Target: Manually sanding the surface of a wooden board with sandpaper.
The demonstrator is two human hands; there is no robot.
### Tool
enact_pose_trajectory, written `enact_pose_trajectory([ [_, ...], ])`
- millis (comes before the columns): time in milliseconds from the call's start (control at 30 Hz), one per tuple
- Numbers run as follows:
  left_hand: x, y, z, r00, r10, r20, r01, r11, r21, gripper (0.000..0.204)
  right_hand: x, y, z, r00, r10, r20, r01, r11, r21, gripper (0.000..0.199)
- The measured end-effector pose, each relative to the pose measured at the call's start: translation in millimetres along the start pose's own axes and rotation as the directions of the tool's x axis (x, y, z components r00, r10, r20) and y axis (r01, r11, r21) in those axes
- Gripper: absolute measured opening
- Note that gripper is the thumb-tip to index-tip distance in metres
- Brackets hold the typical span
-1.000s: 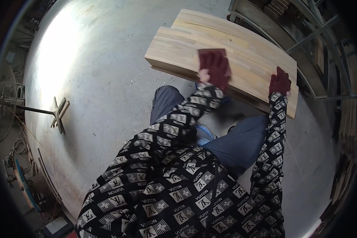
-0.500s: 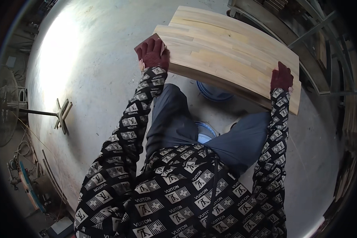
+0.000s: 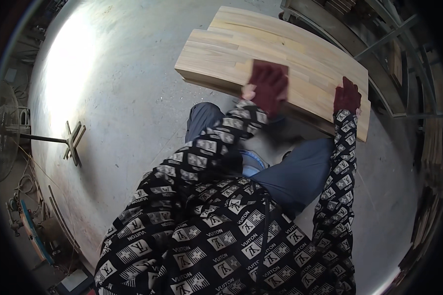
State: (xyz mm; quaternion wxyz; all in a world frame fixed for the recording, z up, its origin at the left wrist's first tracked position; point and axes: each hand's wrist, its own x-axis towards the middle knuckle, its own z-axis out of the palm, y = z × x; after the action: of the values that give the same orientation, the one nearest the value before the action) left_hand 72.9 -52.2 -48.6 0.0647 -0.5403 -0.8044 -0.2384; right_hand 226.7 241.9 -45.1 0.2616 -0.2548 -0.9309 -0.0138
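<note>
A pale wooden panel [image 3: 300, 54], made of joined strips, lies across the space in front of my knees. Another layer of wood shows beneath its near left edge. My left hand [image 3: 268, 88], in a dark red glove, is closed on a dark red piece of sandpaper [image 3: 270, 64] against the near middle of the top face; motion blurs it. Toward the panel's right end, my right hand [image 3: 348, 96], gloved alike, rests on top with its fingers forward and nothing visible in it. Whatever supports the panel is mostly hidden.
Under me shows a blue round object [image 3: 252, 163], between my legs. A metal rack [image 3: 394, 93] holding wood stands close at the right. On the left are a fan [image 3: 5, 130] with a crossed-foot stand [image 3: 74, 143] and machine parts with cables.
My left hand has slid right with the sandpaper, from the panel's left corner to its near middle. The right hand stays almost in place, and the panel has shifted slightly left.
</note>
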Motion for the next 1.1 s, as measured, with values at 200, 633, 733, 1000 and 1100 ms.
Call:
enact_pose_trajectory([
  [200,-12.7,-136.8,-66.0,0.837,-0.476,-0.270,0.540,0.796,0.274,0.046,0.7,-1.7,-1.8,1.000,-0.016,-0.019,0.015,1.000,-0.025,0.039],
  [633,33.0,49.5,42.1,0.979,0.197,-0.048,-0.200,0.977,-0.069,0.071,1.7,-0.3,2.9,1.000,-0.016,0.009,0.016,0.998,-0.067,0.040],
  [733,30.7,-29.0,10.1,0.997,-0.040,-0.067,0.045,0.996,0.081,0.061,1.1,-1.0,1.5,1.000,-0.010,0.019,0.011,0.998,-0.058,0.040],
  [1000,47.6,-144.4,-18.8,0.839,-0.515,-0.174,0.504,0.615,0.606,0.050,1.5,-4.0,-2.1,1.000,-0.010,-0.013,0.009,0.996,-0.086,0.039],
  [1100,87.1,-60.0,26.4,0.892,-0.441,-0.100,0.445,0.816,0.368,0.067,0.9,-3.1,-1.5,0.999,-0.025,-0.026,0.023,0.996,-0.092,0.039],
])
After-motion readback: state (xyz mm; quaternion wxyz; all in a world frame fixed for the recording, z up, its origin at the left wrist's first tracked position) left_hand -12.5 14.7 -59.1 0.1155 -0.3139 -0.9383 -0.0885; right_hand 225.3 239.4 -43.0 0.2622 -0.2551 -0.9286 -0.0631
